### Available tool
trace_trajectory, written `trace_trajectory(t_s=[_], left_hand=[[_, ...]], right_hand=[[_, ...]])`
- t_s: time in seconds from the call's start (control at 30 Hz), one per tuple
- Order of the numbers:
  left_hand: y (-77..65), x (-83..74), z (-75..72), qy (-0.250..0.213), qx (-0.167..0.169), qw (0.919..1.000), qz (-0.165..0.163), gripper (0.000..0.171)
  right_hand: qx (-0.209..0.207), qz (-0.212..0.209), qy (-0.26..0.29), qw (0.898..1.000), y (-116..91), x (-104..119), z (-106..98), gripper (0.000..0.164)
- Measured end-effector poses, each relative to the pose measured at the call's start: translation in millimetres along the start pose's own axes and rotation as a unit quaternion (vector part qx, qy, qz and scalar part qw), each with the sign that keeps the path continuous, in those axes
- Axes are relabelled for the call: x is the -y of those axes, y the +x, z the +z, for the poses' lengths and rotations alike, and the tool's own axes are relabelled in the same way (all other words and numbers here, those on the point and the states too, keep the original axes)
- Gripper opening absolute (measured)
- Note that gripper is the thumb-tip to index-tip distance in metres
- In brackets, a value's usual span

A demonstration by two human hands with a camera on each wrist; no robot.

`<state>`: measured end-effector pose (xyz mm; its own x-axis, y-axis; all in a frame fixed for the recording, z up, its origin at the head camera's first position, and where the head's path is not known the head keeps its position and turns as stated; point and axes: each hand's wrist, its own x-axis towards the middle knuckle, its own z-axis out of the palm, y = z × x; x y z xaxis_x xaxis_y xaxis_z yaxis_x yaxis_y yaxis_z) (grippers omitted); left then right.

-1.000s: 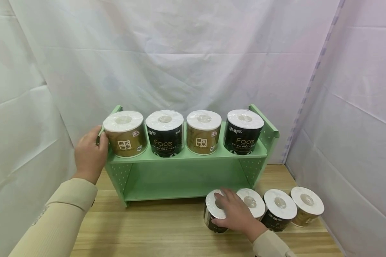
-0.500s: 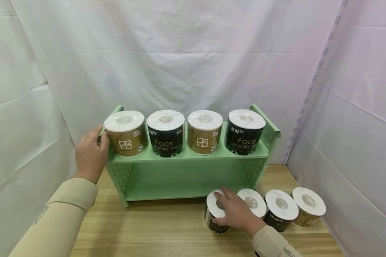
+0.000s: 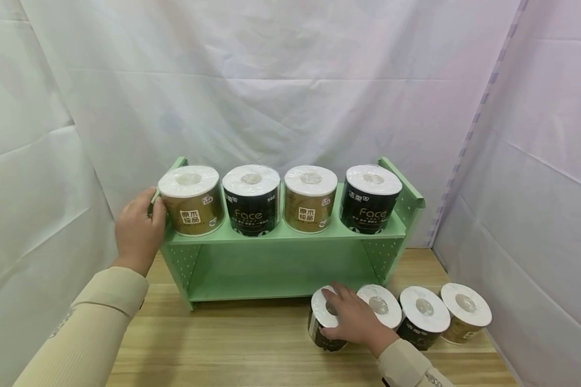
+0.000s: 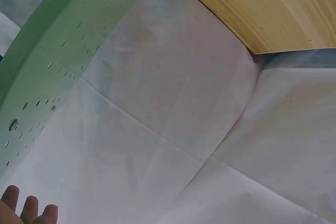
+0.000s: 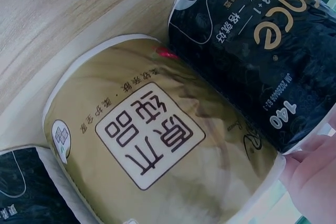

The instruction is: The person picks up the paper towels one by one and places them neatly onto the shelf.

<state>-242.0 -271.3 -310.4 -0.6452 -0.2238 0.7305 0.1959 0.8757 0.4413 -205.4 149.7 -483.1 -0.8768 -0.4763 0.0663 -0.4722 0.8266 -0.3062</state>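
My left hand (image 3: 137,231) holds the upper left side panel of a green two-tier shelf (image 3: 281,269), with its thumb beside a gold toilet paper roll (image 3: 192,214). In the left wrist view, its fingertips (image 4: 49,213) show near the perforated panel (image 4: 58,61). On the wooden table, my right hand (image 3: 358,320) grips the top of a black toilet paper roll (image 3: 319,325), which stands upright at the left end of a row. Right beside it, partly behind the hand, stands a gold roll (image 5: 152,135). The right wrist view shows fingers touching the black roll's edge.
More wrapped rolls, a black one (image 3: 422,312) and a gold one (image 3: 465,309), stand farther right. The upper tier bears black (image 3: 252,207) and gold rolls alternating, with another black roll (image 3: 370,207) at its right. White cloth (image 3: 290,97) hangs behind and at both sides.
The whole head view has shifted very slightly to the left. Both hands keep their places on the shelf panel and the black toilet paper roll.
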Motion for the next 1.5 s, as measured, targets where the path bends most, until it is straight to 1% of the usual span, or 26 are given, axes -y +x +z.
trace_trajectory(t_s=[0.13,0.37,0.63,0.9,1.17,1.33,1.5], left_hand=[[0.5,1.3,0.1,0.001,-0.002,1.0000,0.002,0.035],[0.6,2.2,0.3,0.000,-0.002,1.0000,0.002,0.035],[1.7,2.2,1.4,0.001,-0.002,1.0000,-0.001,0.036],[0.8,2.7,1.6,-0.003,-0.006,1.0000,0.003,0.034],[0.8,-0.8,0.1,-0.005,-0.006,1.0000,0.006,0.035],[0.7,-1.1,-0.5,-0.007,-0.008,0.9999,0.007,0.034],[0.7,-1.0,-0.9,-0.005,-0.002,1.0000,0.003,0.034]], right_hand=[[-0.002,0.003,0.003,1.000,1.1,1.1,1.9,0.083],[-0.019,0.002,0.005,1.000,2.6,3.0,3.9,0.081],[-0.023,0.011,0.012,1.000,2.9,2.8,5.5,0.081],[-0.026,0.016,0.013,0.999,3.8,0.3,9.3,0.081],[-0.050,0.002,0.007,0.999,3.6,1.9,10.3,0.081],[-0.062,-0.005,0.009,0.998,3.4,7.1,8.3,0.080],[-0.066,-0.014,0.012,0.998,4.4,14.7,6.0,0.080]])
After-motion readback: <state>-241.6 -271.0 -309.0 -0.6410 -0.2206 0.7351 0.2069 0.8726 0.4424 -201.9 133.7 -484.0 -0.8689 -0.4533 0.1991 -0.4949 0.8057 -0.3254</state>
